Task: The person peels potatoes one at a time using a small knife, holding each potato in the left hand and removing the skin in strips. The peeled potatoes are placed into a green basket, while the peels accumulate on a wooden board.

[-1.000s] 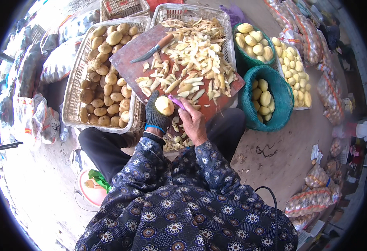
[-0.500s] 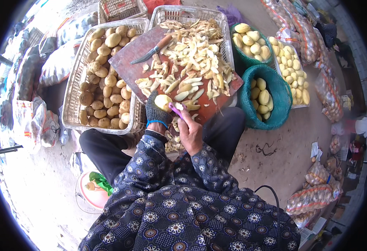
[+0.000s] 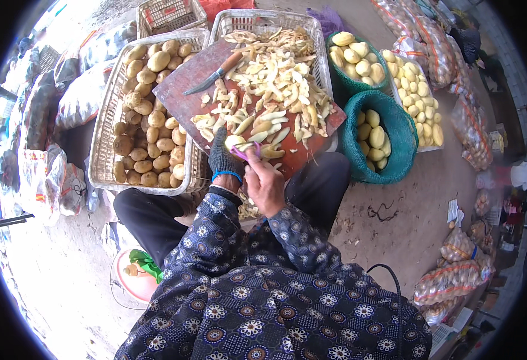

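My left hand (image 3: 224, 159), in a dark grey knitted glove with a blue cuff edge, grips a pale peeled potato (image 3: 234, 141). Bare and closed, my right hand (image 3: 264, 183) holds a purple peeler (image 3: 248, 150) against that potato. Both hands are above the near edge of a reddish board (image 3: 179, 90), which is heaped with potato peelings (image 3: 287, 78). A knife (image 3: 215, 73) with a wooden handle lies on the board. Part of the potato is hidden behind the peeler and my fingers.
On the left stands a white plastic crate (image 3: 104, 120) of unpeeled potatoes. Two green mesh-lined containers (image 3: 395, 141) and a pale tray (image 3: 440, 114) at right hold peeled potatoes. Full mesh sacks (image 3: 449, 288) lie farther right. A pink bucket (image 3: 128, 276) is at lower left.
The peeler has moved left across the potato, closer to my gloved hand. My right hand has shifted slightly left and down; the potato has turned in my left hand.
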Tool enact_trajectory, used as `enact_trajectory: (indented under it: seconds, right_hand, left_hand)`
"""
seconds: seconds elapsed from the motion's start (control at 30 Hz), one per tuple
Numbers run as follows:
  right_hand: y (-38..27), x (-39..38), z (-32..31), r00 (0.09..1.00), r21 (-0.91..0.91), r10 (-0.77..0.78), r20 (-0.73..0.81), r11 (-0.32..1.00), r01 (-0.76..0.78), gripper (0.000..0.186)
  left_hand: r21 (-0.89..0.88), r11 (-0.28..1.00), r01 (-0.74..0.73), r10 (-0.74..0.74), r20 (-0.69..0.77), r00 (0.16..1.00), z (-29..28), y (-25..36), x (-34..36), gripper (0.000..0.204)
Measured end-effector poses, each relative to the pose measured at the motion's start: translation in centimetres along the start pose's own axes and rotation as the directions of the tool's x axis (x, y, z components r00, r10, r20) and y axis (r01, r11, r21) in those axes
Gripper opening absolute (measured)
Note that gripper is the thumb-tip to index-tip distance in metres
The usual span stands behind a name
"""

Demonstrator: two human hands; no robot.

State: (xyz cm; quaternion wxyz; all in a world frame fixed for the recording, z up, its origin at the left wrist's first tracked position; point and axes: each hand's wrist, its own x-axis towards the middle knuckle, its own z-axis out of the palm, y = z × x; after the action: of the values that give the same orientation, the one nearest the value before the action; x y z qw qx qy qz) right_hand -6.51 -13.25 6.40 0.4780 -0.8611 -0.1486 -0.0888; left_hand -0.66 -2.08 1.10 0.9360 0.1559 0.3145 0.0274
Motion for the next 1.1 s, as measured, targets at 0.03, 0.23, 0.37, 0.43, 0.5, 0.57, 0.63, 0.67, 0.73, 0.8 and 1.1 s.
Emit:
enact_trajectory:
  seconds: [0.03,0.23,0.37,0.43,0.5,0.57,0.63,0.67,0.73,0.8,1.1]
  right_hand:
    - [0.1,0.2,0.7,1.000,-0.068,-0.019,0.006,0.998,0.020,0.038]
    - [0.0,-1.6,-1.4,0.997,-0.191,-0.034,0.063,0.981,0.045,0.041]
    - [2.0,-3.1,-1.6,0.997,-0.165,-0.074,0.012,0.983,0.075,0.040]
    - [2.4,-3.4,-1.5,0.997,-0.166,-0.082,0.001,0.983,0.081,0.040]
    - [2.4,-3.4,-2.1,0.997,-0.200,-0.073,0.034,0.977,0.079,0.040]
    - [3.4,-4.7,-2.5,0.996,-0.236,-0.050,0.068,0.970,0.065,0.040]
    - [5.7,-6.4,-1.6,0.994,-0.259,-0.030,0.106,0.964,0.057,0.042]
    - [4.7,-6.4,-1.5,0.998,-0.242,0.006,0.067,0.970,0.010,0.041]
    - [4.2,-5.0,-1.7,0.999,-0.145,0.041,0.028,0.989,-0.036,0.041]
    - [4.6,-4.1,-1.8,0.992,0.028,0.128,0.002,0.991,-0.128,0.039]
    - [3.4,0.9,0.7,0.968,0.604,0.238,0.082,0.760,-0.239,0.046]
  left_hand:
    - [0.000,0.999,-0.034,0.034,0.041,0.999,0.2,0.0,-0.3,0.033]
    - [0.131,0.990,-0.058,0.083,-0.194,0.977,-1.0,-0.4,0.9,0.026]
    - [0.203,0.965,-0.164,0.202,-0.184,0.962,-1.1,-1.6,0.9,0.024]
    - [0.232,0.955,-0.184,0.230,-0.190,0.954,-1.0,-1.6,0.6,0.025]
    - [0.296,0.936,-0.191,0.259,-0.210,0.943,-1.0,-1.7,1.0,0.030]
    - [0.138,0.990,0.013,0.020,-0.233,0.972,-0.3,-0.8,1.0,0.031]
    - [0.113,0.994,-0.002,0.018,-0.136,0.990,-1.5,-0.8,2.7,0.029]
    - [0.106,0.994,-0.030,0.043,-0.128,0.991,-2.2,-0.8,3.2,0.029]
    - [0.089,0.994,0.064,-0.053,-0.126,0.991,-1.9,-0.4,1.9,0.036]
    - [0.086,0.986,0.143,-0.124,-0.201,0.972,0.1,0.5,-0.6,0.042]
    - [0.163,0.978,0.131,-0.139,0.038,0.990,1.3,0.4,-4.6,0.043]
